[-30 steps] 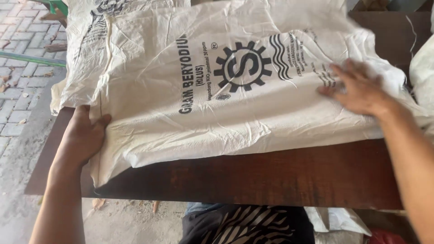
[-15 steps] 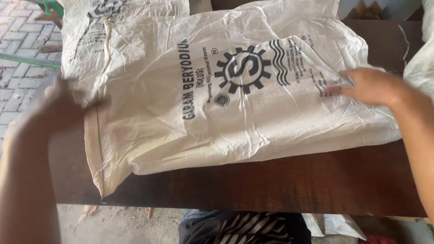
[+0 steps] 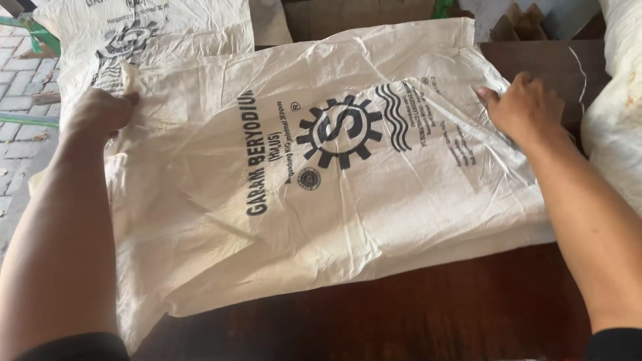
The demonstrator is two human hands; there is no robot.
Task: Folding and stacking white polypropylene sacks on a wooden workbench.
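Fingers of the left hand [image 3: 100, 112] curl tight into a fist around a bunched fold at the left edge of the cream woven sack [image 3: 334, 180], about nine o'clock of the sack. Fingers of the right hand [image 3: 525, 110] lie close together, bent slightly, pressing flat on the sack's right edge near two o'clock; whether they pinch the cloth underneath cannot be told.

Sack lies spread, creased, across the dark brown wooden table [image 3: 428, 314], its printed face up: a black gear-shaped emblem, wavy lines beside it, rows of black lettering. Lower left corner of the sack hangs over the table's left edge at seven o'clock. Bare tabletop shows along the near side, five to six o'clock.

Second printed sack [image 3: 154, 33] lies at eleven o'clock, partly under the first. White bulging bag [image 3: 618, 127] sits at three o'clock, just beside the right forearm. Paved brick ground [image 3: 20, 87] shows at nine to ten o'clock, beyond the table.
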